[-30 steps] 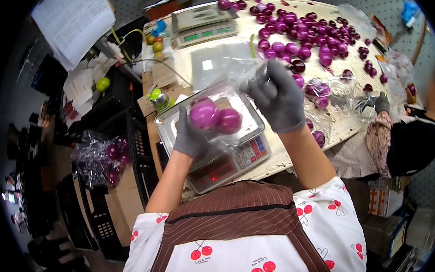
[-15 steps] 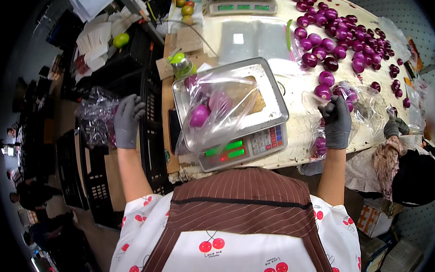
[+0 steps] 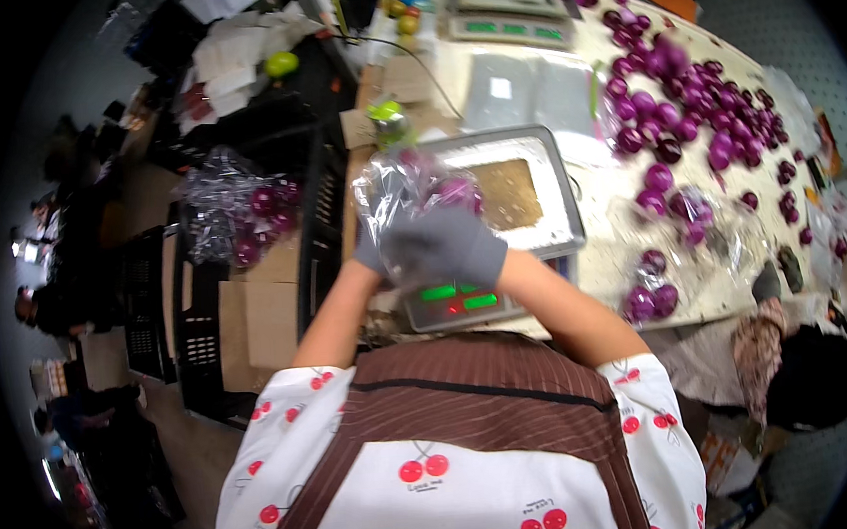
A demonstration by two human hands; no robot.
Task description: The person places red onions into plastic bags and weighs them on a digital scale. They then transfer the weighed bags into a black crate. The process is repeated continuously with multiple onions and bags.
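Observation:
Both my hands wear grey gloves and meet at a clear plastic bag of purple onions (image 3: 456, 195) over the left part of the scale's metal tray (image 3: 563, 193). My right hand (image 3: 456, 248) shows its back, fingers closed around the gathered near end of the bag. On the bag's left side is my left hand (image 3: 369, 253), partly covered by the right hand and the film; it also grips the bag. Motion blurs the fingers. Below the tray, the scale's lit green display (image 3: 479, 301) is partly hidden by my right arm.
Loose purple onions (image 3: 666, 114) cover the table's right side, with bagged onions (image 3: 651, 299) nearer me. Flat clear bags (image 3: 500, 90) lie behind the tray, below a second scale (image 3: 511, 28). At left, a black crate (image 3: 251, 304) holds bagged onions. A co-worker's gloved hand (image 3: 789, 269) is at right.
My left hand has come from the crate and my right hand from the bagged onions at right, both onto the bag on the tray. The bag is now gathered in them.

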